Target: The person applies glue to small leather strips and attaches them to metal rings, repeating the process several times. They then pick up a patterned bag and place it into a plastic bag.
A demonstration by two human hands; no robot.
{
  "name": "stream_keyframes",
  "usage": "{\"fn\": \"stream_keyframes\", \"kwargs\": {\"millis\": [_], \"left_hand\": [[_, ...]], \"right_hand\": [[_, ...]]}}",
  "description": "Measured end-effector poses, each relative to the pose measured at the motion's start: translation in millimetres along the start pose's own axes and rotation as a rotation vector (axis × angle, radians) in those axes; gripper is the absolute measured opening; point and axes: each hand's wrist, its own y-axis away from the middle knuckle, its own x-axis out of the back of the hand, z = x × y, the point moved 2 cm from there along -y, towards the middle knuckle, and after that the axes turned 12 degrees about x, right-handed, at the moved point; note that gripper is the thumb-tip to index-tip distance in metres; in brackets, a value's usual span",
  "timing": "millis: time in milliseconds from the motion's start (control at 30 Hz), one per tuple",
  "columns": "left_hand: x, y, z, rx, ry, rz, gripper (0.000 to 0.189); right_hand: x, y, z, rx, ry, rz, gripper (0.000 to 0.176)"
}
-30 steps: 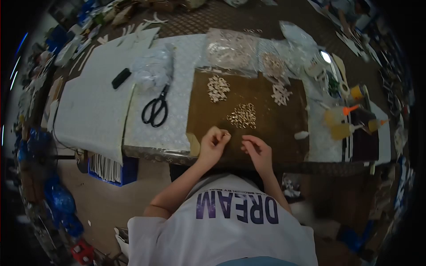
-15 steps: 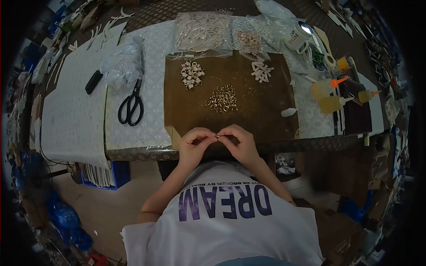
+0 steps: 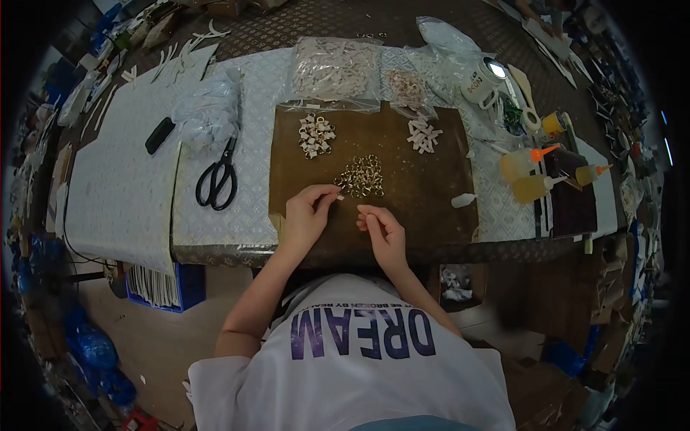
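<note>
My left hand (image 3: 307, 218) is pinched on a small gold metal ring with a pale tab (image 3: 340, 195), at the near left edge of a pile of gold metal clasps or rings (image 3: 364, 175). My right hand (image 3: 384, 231) is to the right and nearer to me, its fingers curled against the thumb; whether anything tiny is between them does not show. Both hands are over a brown mat (image 3: 431, 194). Farther left on it lies a pile of gold rings with pale tabs (image 3: 316, 135). A heap of short pale strips (image 3: 424, 136) lies at its far right.
Black scissors (image 3: 216, 179) and a black object (image 3: 159, 135) lie on the left. Behind the mat are a large bag of pale pieces (image 3: 335, 70) and a smaller bag (image 3: 407, 87). Glue bottles (image 3: 530, 188), a mug (image 3: 480, 90) and a small white bottle (image 3: 463, 200) stand or lie right.
My hands have come apart. The left has moved forward to the edge of the gold pile with the small piece; the right has shifted slightly right and back.
</note>
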Motion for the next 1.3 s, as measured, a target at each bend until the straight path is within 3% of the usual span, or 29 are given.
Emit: {"fn": "stream_keyframes", "kwargs": {"millis": [67, 267, 600, 700, 833, 933, 1133, 1300], "left_hand": [[-2, -13, -8, 0.005, -0.019, -0.035, 0.011], [14, -57, -7, -0.166, -0.268, 0.209, 0.013], [12, -83, -6, -0.232, -0.41, 0.185, 0.014], [13, -67, 3, -0.173, -0.316, 0.087, 0.015], [3, -42, 13, -0.273, -0.32, -0.164, 0.022], [-3, -39, 7, -0.333, -0.413, -0.159, 0.017], [0, -42, 12, -0.225, -0.321, -0.172, 0.01], [14, -74, 3, -0.204, -0.325, 0.074, 0.017]], "right_hand": [[-1, -1, -1, -0.021, -0.077, 0.022, 0.016], [7, 0, 4, -0.206, -0.206, -0.015, 0.021], [16, 1, 1, -0.197, -0.204, 0.086, 0.016], [18, -1, 3, -0.204, -0.21, 0.062, 0.017], [18, -1, 4, -0.192, -0.209, 0.037, 0.017], [17, -1, 5, -0.182, -0.223, 0.033, 0.016], [17, 0, 2, -0.166, -0.232, 0.051, 0.017], [17, 1, 3, -0.182, -0.24, 0.075, 0.017]]}}
